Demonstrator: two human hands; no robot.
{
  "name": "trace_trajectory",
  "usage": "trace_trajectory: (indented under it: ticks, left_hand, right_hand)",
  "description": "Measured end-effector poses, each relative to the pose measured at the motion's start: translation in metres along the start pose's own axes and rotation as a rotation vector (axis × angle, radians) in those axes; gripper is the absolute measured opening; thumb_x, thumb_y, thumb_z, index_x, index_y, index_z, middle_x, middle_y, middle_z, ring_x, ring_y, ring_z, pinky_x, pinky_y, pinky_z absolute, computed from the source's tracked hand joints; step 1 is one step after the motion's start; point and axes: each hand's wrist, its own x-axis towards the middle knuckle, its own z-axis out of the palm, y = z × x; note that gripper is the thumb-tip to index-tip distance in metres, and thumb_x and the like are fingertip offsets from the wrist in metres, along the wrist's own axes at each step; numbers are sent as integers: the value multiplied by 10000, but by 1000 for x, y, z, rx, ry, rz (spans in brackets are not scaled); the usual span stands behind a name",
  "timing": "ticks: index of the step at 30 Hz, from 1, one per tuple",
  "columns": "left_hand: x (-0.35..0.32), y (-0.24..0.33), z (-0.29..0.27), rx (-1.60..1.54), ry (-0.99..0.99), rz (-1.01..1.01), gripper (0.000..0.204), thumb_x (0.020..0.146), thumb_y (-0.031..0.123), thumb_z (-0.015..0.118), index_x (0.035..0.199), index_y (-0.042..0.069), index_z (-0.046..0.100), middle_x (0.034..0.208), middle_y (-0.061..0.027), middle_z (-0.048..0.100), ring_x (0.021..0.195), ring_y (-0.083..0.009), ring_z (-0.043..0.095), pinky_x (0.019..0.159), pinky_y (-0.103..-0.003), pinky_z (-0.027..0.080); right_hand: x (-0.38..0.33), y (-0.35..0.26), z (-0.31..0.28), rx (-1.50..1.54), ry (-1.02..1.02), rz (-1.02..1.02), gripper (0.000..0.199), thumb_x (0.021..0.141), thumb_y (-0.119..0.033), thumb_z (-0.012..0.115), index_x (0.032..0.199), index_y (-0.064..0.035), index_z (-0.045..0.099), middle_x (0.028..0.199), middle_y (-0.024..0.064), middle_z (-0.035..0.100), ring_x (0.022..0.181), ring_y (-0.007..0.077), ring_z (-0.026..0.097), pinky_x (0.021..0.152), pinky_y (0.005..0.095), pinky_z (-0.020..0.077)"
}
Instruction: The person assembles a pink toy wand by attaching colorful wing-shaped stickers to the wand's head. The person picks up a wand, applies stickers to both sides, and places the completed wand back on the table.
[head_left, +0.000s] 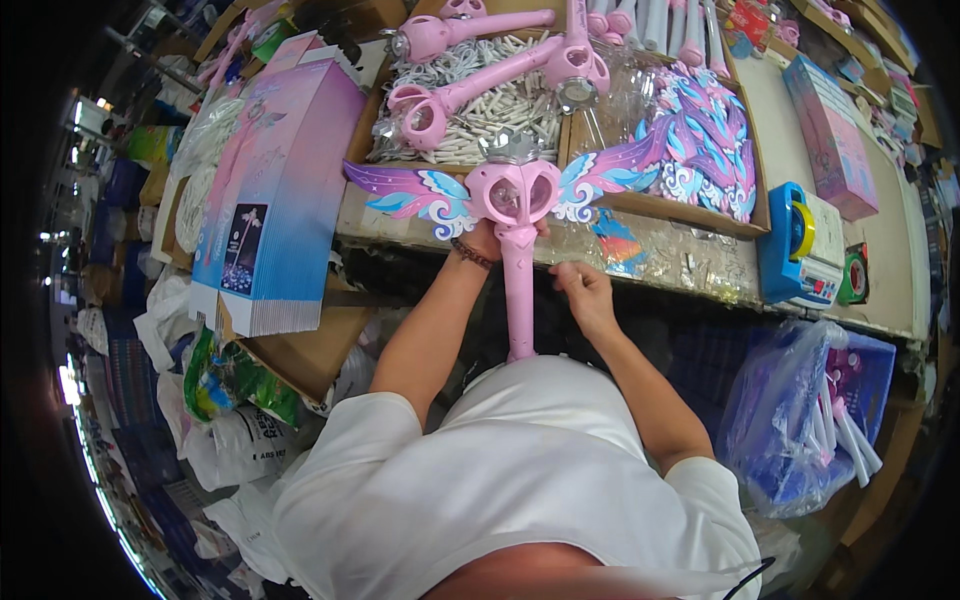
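Observation:
A pink toy wand [518,285] stands handle-down between my body and the table edge, its lower end against my white shirt. Its round openwork head carries a silvery crown [510,148] on top and a purple-blue wing [430,195] on either side. Behind the wand head, my left hand [484,240] is closed around it, most of the fingers hidden. To the right of the handle, apart from it, my right hand [584,290] has its fingers curled into a pinch. Whether anything small sits in that pinch cannot be made out.
Cardboard trays on the table [680,262] hold white sticks [500,125], more pink wands [490,75] and loose wings [705,150]. Flat printed boxes [300,170] stack at left. A blue tape dispenser [785,245] sits at right, above a plastic-lined blue crate [870,375].

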Motion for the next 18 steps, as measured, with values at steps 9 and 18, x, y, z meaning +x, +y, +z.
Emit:
trace_trajectory:
  ticks: [9,18]
  left_hand:
    - [-32,-18,35,175,383,67,644,948,560,330,1227,5,501,1037,-164,633,910,-313,636,805,-452,527]
    - [-66,-41,61,572,345,150,442,900,153,606,1279,12,427,1162,-120,585,941,-224,641,829,-348,529]
  right_hand:
    - [-14,7,24,-64,-382,-33,366,869,-211,670,1138,21,581,965,66,637,884,120,560,811,303,478]
    - [-18,2,23,-67,-369,-66,344,886,-214,650,1136,13,584,933,44,624,838,94,538,758,280,475]
